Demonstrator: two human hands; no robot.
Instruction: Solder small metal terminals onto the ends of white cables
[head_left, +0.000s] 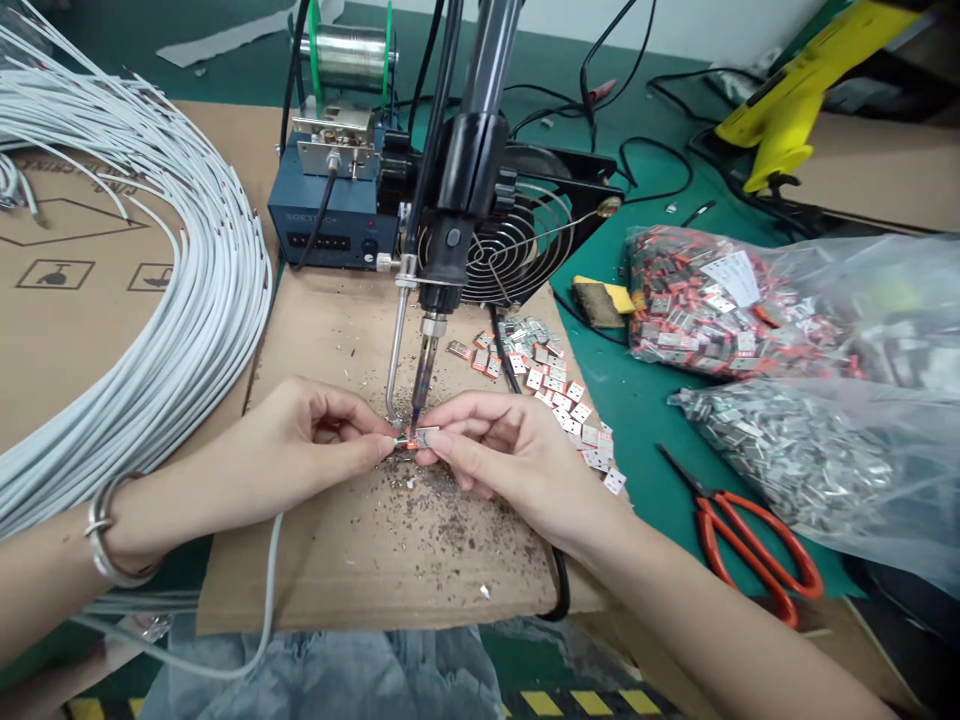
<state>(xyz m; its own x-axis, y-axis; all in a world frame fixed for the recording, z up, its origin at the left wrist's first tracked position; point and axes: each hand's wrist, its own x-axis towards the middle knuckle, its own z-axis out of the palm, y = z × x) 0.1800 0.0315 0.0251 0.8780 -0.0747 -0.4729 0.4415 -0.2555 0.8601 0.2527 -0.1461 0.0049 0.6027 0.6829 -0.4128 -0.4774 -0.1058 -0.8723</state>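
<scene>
My left hand [319,435] pinches the stripped end of a white cable [271,575], most of which runs down behind the wrist. Between the thumb and fingers of my right hand [499,440] is a small metal USB connector [427,434] with an orange-red back part. Cable end and connector meet under the tip of a clamped soldering iron [424,375], which appears to touch the joint. A thin solder feed tube [397,345] ends close to the iron's tip. My fingers partly cover the contact point.
Loose USB connectors [555,380] lie right of the iron on a cardboard sheet [322,570]. Behind stand a blue solder feeder [330,215] and a fan [517,240]. White cables [225,290] are coiled left; bags of connectors [697,310], metal shells [795,450] and orange-handled scissors [750,550] lie right.
</scene>
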